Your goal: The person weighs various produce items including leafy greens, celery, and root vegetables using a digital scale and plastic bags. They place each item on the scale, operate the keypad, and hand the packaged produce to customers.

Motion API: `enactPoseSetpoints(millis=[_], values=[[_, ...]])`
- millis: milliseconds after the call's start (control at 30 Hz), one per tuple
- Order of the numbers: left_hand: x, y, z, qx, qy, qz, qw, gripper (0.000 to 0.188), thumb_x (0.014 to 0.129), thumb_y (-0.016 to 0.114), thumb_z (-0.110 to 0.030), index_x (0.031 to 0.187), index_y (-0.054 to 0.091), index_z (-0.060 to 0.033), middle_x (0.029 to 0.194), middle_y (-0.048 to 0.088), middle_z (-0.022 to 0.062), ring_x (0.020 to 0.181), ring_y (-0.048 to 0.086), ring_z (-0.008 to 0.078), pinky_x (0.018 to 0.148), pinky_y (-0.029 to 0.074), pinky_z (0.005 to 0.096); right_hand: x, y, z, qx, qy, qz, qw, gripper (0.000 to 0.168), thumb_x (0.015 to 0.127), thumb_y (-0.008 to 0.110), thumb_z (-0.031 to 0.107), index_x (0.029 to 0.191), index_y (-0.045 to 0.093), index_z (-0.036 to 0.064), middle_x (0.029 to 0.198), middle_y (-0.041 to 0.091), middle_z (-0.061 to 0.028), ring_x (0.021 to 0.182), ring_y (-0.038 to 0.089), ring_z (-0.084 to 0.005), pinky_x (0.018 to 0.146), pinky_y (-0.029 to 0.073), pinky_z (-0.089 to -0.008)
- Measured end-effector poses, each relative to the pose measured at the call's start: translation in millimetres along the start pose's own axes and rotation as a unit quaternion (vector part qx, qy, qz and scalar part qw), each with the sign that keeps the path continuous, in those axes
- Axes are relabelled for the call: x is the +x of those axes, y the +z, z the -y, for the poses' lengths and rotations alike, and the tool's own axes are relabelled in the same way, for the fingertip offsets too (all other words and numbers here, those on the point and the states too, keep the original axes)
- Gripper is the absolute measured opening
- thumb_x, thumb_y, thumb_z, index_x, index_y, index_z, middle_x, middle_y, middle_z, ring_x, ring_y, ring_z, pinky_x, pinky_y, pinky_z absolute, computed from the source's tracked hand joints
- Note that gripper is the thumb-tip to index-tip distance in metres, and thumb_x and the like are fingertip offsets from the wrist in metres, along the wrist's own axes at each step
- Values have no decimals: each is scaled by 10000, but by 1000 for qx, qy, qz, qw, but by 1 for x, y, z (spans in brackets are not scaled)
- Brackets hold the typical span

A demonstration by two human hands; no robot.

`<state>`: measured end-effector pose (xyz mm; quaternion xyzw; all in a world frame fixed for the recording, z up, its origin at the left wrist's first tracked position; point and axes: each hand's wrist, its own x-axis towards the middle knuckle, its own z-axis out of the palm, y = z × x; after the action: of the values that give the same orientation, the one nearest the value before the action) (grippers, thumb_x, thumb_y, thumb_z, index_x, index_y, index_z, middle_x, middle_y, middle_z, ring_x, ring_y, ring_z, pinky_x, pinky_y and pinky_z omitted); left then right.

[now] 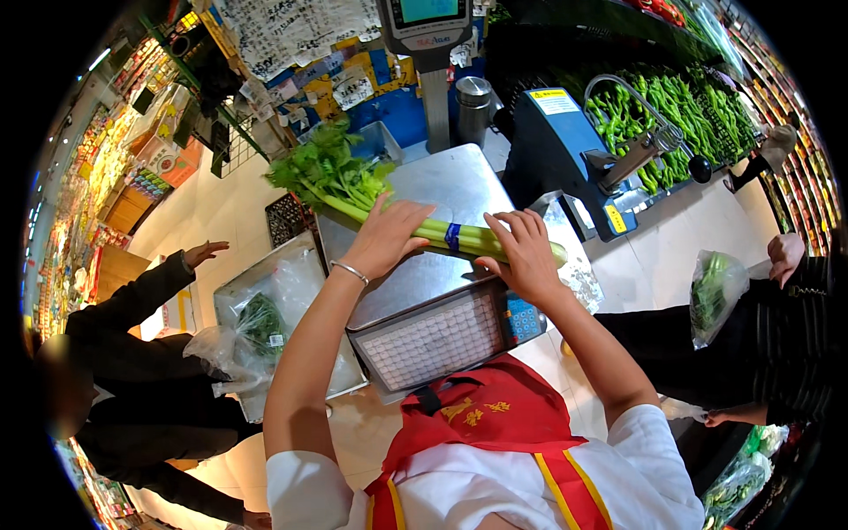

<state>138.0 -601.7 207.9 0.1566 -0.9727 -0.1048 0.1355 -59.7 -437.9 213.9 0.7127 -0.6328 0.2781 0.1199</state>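
Observation:
A bunch of celery (430, 230) bound with a blue band lies slantwise over the steel pan of a weighing scale (457, 175), its leaves to the upper left. My left hand (384, 235) rests around the stalks near the leaves, thumb in front. My right hand (527, 255) is on the stalks near the cut end, beyond the blue band. Below the pan are the scale's keyboard (434, 341) and a blue keypad (525, 319). The display (427, 13) stands on a post behind.
Left of the scale, a tray (228, 291) holds a plastic bag of greens (260, 321). A blue bag-sealing device (563, 152) and green peppers (682, 112) are at the right. One person stands at the left; another, at the right, holds bagged greens (715, 291). A metal canister (473, 106) stands behind.

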Motion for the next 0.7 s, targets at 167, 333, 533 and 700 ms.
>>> enactPoseSetpoints(millis=[167,333,533,700], values=[[-12,3,-7,31,-26,-42,998,479,737,641,-221,1169,473,-99,1154,501,99,1148,424,257,1064,155,472,-58,-17,-2,130,42,-155,978,360,705,632,3,1051,533,20,998,533,-145,902,502,-336,792,399,-397],[-13,15,-17,25,-37,-56,997,508,724,660,-200,1184,464,-107,1162,497,91,1145,427,251,1062,155,469,-172,27,-36,237,348,-162,892,152,797,525,-35,934,581,-4,880,586,-112,825,559,-205,753,426,-284],[-13,16,-31,6,-115,-127,985,520,716,652,-67,1197,459,-113,1190,487,90,1142,428,266,1040,227,444,-232,70,-52,433,474,4,767,389,835,577,53,1212,480,58,1066,563,-71,962,539,-137,826,437,-257],[-43,18,-69,-131,-231,-304,915,457,728,538,46,1168,474,-58,1192,475,112,1122,440,283,971,320,394,-218,71,-25,519,486,49,701,768,743,686,26,1358,226,12,1186,469,-110,1013,505,-165,847,447,-279]])
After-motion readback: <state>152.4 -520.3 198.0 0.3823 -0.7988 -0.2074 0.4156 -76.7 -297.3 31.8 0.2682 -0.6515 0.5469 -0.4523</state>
